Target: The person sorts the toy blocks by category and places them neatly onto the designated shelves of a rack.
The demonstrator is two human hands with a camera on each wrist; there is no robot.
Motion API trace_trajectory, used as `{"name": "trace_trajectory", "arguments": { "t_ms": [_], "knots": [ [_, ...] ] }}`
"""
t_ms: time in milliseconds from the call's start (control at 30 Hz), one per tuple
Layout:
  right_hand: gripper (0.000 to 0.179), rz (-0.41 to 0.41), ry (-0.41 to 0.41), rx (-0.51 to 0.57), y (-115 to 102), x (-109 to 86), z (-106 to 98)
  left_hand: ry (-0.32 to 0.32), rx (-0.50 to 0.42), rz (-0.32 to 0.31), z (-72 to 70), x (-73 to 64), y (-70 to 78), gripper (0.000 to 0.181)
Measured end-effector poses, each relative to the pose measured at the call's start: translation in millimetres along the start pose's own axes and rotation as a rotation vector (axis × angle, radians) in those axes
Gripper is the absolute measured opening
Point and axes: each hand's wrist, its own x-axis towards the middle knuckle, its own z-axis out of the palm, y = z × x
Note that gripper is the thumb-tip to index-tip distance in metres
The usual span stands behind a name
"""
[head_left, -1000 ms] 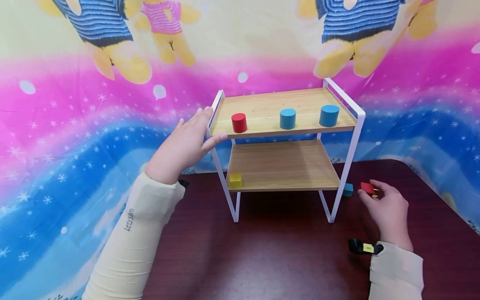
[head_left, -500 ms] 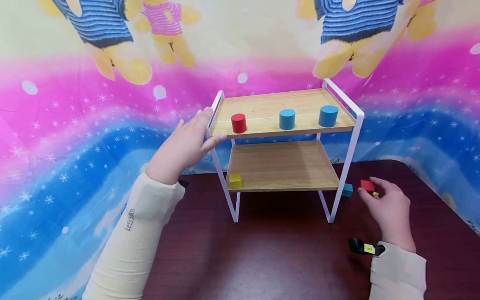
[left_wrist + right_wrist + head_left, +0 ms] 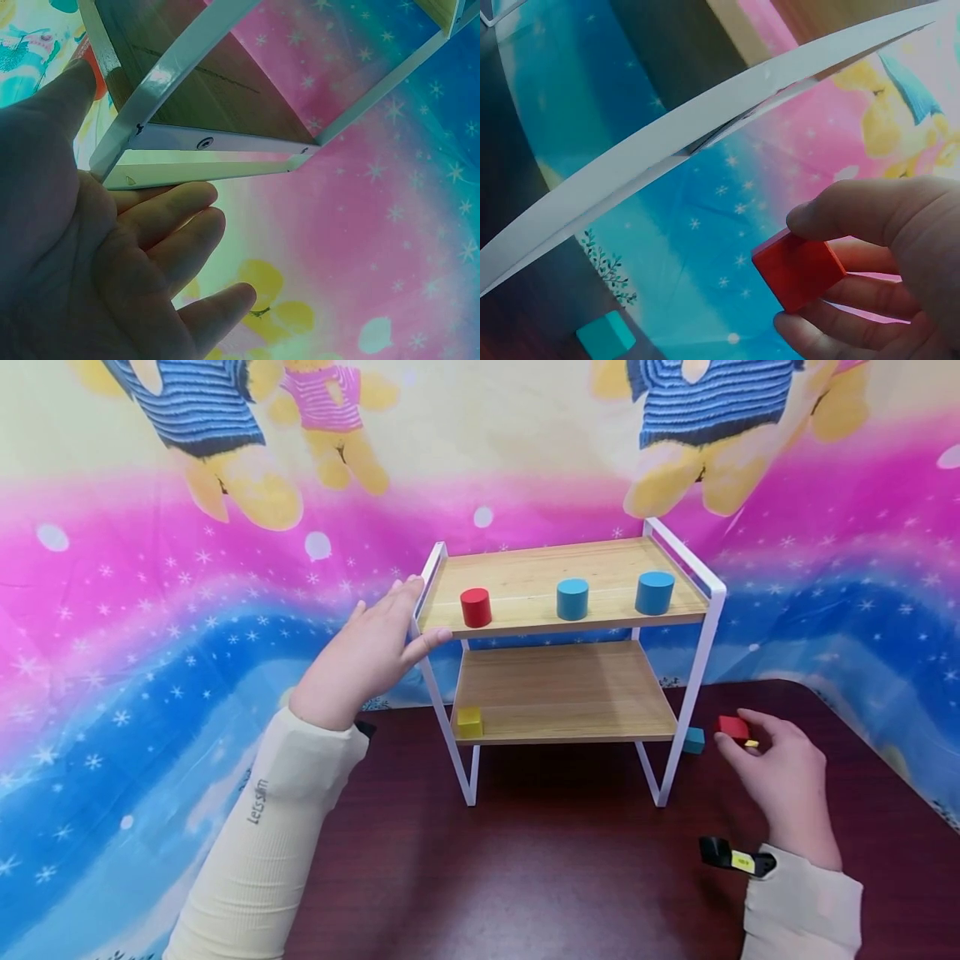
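Note:
My right hand (image 3: 783,772) pinches a red cube (image 3: 732,728) between thumb and fingers above the table, to the right of a two-tier shelf (image 3: 566,693). The cube's faces (image 3: 798,270) show plainly in the right wrist view. My left hand (image 3: 360,652) rests with fairly straight fingers at the shelf's upper left front corner. Its thumb lies along the top board's front edge, and its other fingers are outside the white frame (image 3: 169,75). On the top board stand a red cylinder (image 3: 476,608) and two blue cylinders (image 3: 572,600). A yellow cube (image 3: 470,722) sits at the lower board's left front.
A blue block (image 3: 693,741) lies on the dark table (image 3: 555,877) beside the shelf's right leg. A small yellow piece (image 3: 752,743) shows behind my right hand, mostly hidden. A colourful printed cloth (image 3: 225,602) hangs behind the table.
My right hand has risen slightly and shifted a little right, with the red cube held in its fingers. The left hand stays at the shelf corner.

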Motion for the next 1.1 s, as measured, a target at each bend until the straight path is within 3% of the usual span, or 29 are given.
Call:
{"name": "trace_trajectory", "arguments": {
  "t_ms": [433,1100],
  "knots": [
    [0.058,-0.058,-0.006,-0.017,-19,-7.9,-10,0.010,0.002,0.011,0.8,0.0,-0.5,0.089],
    [0.054,-0.149,0.077,-0.032,-34,-16.8,-21,-0.013,-0.004,-0.007,-0.6,0.7,-0.8,0.088]
  ]
}}
